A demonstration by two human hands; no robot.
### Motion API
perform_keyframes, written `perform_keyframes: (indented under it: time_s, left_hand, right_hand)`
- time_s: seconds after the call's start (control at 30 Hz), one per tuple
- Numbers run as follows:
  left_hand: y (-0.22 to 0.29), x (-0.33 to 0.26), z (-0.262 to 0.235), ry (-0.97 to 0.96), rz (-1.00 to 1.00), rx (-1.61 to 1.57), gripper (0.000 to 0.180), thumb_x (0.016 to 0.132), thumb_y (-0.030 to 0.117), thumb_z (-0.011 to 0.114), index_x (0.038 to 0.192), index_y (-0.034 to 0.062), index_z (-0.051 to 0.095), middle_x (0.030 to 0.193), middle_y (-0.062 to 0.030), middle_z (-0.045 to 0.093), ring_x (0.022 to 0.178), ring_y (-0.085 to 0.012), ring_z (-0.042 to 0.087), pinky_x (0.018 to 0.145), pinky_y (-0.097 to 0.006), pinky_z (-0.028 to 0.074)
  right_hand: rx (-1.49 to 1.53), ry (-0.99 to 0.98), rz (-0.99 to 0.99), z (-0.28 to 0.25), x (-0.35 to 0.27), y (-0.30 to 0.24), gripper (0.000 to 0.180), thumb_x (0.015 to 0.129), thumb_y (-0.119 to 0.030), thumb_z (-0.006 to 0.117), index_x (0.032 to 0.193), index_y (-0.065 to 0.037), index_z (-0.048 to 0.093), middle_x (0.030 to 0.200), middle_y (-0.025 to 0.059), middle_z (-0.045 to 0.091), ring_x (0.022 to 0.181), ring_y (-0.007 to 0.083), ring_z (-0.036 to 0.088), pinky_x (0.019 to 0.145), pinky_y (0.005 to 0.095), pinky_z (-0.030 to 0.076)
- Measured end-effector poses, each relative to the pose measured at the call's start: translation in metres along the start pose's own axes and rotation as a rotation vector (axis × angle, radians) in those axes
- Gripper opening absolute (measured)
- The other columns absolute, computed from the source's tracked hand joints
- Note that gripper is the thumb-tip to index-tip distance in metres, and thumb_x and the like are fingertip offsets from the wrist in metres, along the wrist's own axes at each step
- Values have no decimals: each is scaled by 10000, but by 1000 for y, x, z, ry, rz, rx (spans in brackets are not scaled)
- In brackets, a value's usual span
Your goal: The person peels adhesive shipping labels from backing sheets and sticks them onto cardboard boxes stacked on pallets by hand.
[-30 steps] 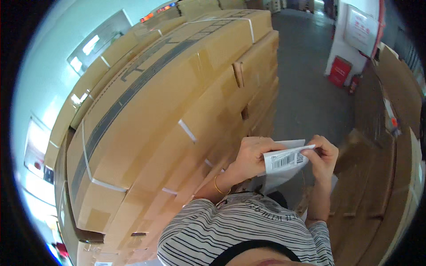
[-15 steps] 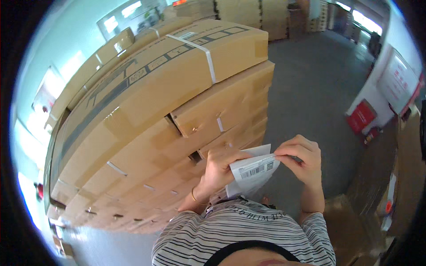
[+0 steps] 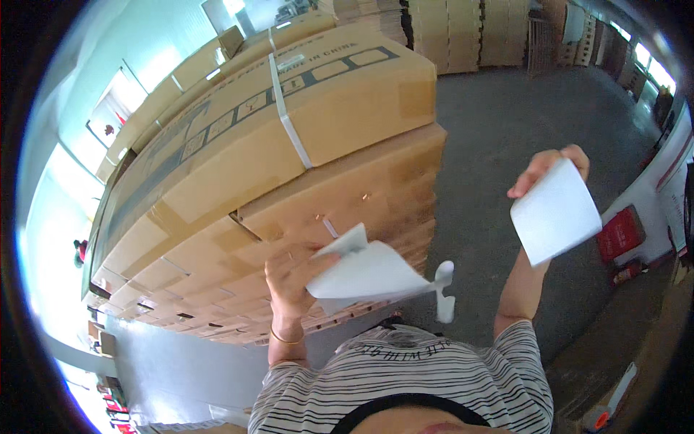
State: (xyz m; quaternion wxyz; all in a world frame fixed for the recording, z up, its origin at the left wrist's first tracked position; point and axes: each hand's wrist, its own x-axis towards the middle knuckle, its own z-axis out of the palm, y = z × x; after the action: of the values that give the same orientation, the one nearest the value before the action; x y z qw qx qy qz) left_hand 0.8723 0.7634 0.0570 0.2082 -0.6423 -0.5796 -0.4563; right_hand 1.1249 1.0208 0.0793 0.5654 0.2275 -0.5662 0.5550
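Head view, sole entry.

Item: left hand, closed on a white paper strip at its folded near end; the strip reaches out to the right of the fingers. Its far end carries a curled tail, hanging in the space between the hands. A thin bracelet sits at this wrist.

Item: right hand, well apart from the left and farther forward, pinching a white label by the upper edge. The label's plain face shows, hanging below the fingers; the thumb's exact place cannot be told.

Handling, as judged: both papers featherlight, limp, apt to curl, easily creased or torn; the label's back may be tacky. Best hold: an edge or corner, between thumb and fingertip; the strip by its doubled end.

Surroundings: beyond and left of the left hand, stacked cartons with a white strap round the top one; past the right hand, to its right and lower, a red box; grey floor ahead between them.

Changes against the half-second-earlier frame: hands then close together on one folded paper, barcode showing; now parted, a separate piece in each, no barcode visible.
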Motion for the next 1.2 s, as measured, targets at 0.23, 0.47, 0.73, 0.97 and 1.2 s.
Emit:
perform_keyframes:
  time_s: [0.23, 0.47, 0.73, 0.97, 1.2]
  left_hand:
    - [-11, 30, 21, -149, 251, -122, 200, 614, 147, 711, 803, 82, 726, 661, -38, 642, 635, -202, 647, 831, -398, 539]
    - [-10, 72, 47, -362, 389, -233, 144, 698, 23, 711, 835, 65, 722, 524, 32, 430, 486, -84, 473, 1034, -518, 440]
    - [4, 109, 73, -361, 352, -168, 137, 664, 2, 704, 789, 60, 709, 526, 28, 429, 481, -91, 471, 1086, -570, 357]
    - [-1, 119, 83, -329, 283, -146, 148, 644, 3, 709, 770, 81, 712, 515, 34, 434, 476, -90, 481, 1118, -588, 288]
    - [-8, 124, 87, -353, 285, -91, 188, 645, -15, 698, 798, 92, 716, 518, 32, 452, 483, -93, 496, 1122, -586, 280]
  right_hand:
    - [-555, 207, 106, 7, 1, 38, 466, 863, 43, 567, 1278, -32, 369, 914, 116, 631, 649, 90, 605, 450, 192, 487]
    - [-503, 180, 107, 26, 23, 92, 629, 842, 88, 612, 1357, -34, 274, 952, 143, 655, 821, 148, 648, 698, 246, 526]
    - [-461, 64, 120, 17, 53, 118, 504, 850, 57, 635, 1224, -42, 311, 941, 139, 675, 836, 142, 653, 692, 237, 501]
    - [-507, 37, 140, 12, 51, 127, 501, 848, 6, 676, 1185, -38, 308, 880, 122, 681, 799, 108, 641, 656, 208, 483]
    - [-609, 15, 114, 9, 53, 128, 523, 837, 7, 692, 1206, -22, 322, 865, 119, 676, 777, 106, 635, 639, 218, 494]
